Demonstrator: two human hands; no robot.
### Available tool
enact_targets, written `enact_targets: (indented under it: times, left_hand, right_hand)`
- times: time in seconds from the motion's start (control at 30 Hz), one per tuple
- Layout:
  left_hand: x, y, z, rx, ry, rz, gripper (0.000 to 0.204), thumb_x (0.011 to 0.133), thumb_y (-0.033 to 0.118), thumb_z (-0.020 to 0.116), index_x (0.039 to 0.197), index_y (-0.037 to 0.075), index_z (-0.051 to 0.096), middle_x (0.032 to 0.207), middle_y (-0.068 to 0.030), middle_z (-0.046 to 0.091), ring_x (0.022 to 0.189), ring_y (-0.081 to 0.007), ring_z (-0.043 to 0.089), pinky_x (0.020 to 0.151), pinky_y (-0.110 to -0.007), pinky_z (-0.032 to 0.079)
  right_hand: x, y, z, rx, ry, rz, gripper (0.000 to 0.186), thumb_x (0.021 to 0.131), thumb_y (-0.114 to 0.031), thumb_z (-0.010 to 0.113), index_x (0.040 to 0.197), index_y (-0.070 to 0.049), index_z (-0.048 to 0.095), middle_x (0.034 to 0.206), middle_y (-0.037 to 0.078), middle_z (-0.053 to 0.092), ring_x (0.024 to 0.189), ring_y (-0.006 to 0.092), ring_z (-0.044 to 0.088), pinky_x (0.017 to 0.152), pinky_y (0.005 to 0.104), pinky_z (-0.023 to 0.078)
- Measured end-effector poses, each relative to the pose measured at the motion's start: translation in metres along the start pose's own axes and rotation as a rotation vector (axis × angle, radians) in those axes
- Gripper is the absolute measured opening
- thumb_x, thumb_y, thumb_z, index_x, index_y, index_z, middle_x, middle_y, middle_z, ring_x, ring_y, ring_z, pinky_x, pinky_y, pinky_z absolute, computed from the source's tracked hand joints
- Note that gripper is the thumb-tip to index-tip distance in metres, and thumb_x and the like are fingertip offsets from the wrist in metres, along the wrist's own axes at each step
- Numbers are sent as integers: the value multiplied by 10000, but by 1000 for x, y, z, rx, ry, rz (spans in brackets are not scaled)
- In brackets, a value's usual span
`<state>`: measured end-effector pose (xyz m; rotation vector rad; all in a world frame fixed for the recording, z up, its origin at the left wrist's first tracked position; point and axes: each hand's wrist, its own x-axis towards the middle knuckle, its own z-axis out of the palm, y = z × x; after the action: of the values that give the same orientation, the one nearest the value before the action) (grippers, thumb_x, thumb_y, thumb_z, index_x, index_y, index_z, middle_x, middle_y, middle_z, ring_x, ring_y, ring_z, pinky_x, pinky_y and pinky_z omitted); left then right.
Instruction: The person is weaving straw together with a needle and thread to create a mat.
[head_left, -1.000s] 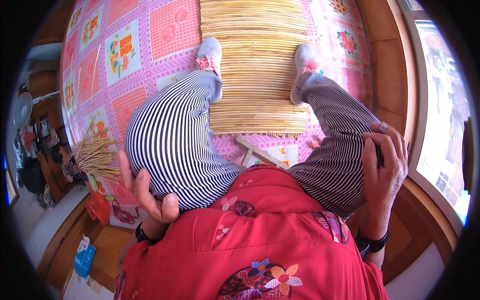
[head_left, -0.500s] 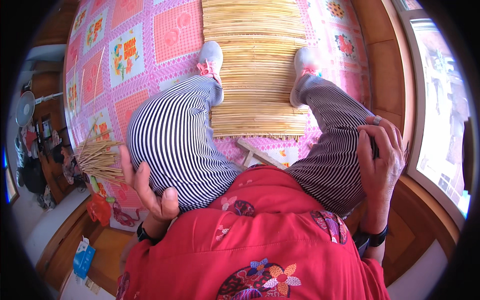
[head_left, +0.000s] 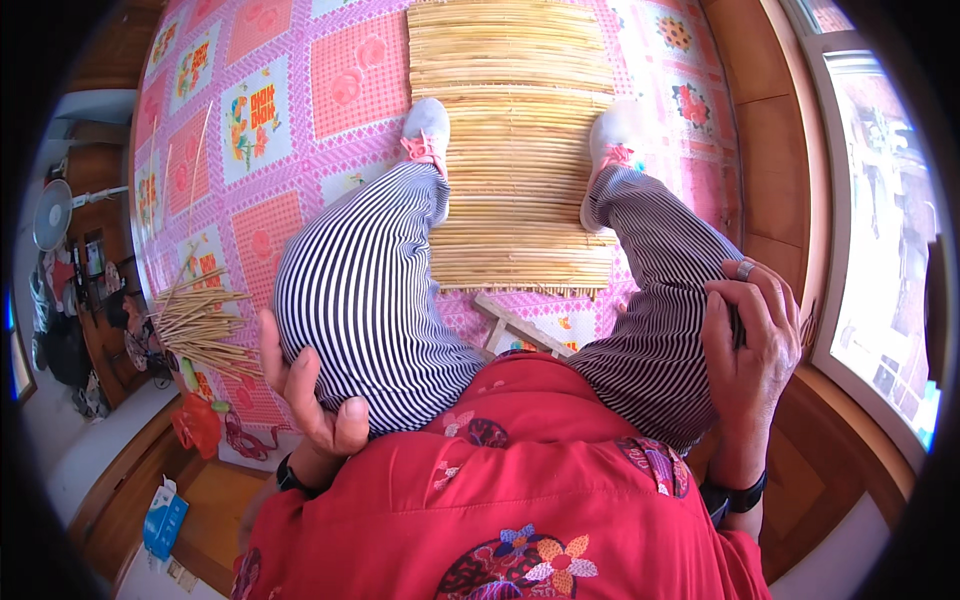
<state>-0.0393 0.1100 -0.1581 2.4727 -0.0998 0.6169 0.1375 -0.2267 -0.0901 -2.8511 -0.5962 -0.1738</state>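
Left hand (head_left: 315,400) lies at eight o'clock beside the striped trousers (head_left: 350,300), its fingers loosely spread around nothing; whether it touches them cannot be told. At three o'clock, the right hand (head_left: 757,345) rests over the other trouser leg, thumb apart from loosely bent fingers, nothing showing between them.

The mat (head_left: 525,200) runs from the centre to twelve o'clock, flat on the patterned cloth (head_left: 350,90), with two shoes (head_left: 428,120) at its long edges. It looks light, stiff lengthwise of its canes and bendable across them; the two near corners seem the best hold, as thin canes might crack. The sticks (head_left: 205,325) at nine o'clock look light, dry, rather brittle and apt to slide apart, so best grasped round the middle of the bunch.

Counted: two hands, two shoes, one mat, one bunch of sticks too tangled to number, one wooden tool (head_left: 525,328) at the mat's six o'clock, one red bag (head_left: 196,425) and one blue box (head_left: 165,522) at eight, one fan (head_left: 52,216) at nine.
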Motion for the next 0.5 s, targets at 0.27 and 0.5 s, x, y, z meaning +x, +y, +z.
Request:
enact_targets:
  times: [0.27,0.5]
  left_hand:
    - [-2,-1,-5,62,-26,-26,587,875,327,440,1354,5,335,1437,-395,204,1361,-486,232,1105,-611,195]
    - [1,-1,-6,66,-18,-12,599,861,310,446,1358,-10,347,1433,-396,229,1355,-478,262,1102,-600,204]
  right_hand:
    - [5,2,-3,25,-21,17,83,732,-81,662,816,-80,667,972,58,668,985,264,621,855,379,449]
    - [4,2,-2,13,-10,14,84,743,-94,660,824,-72,670,967,60,665,986,256,619,862,377,446]
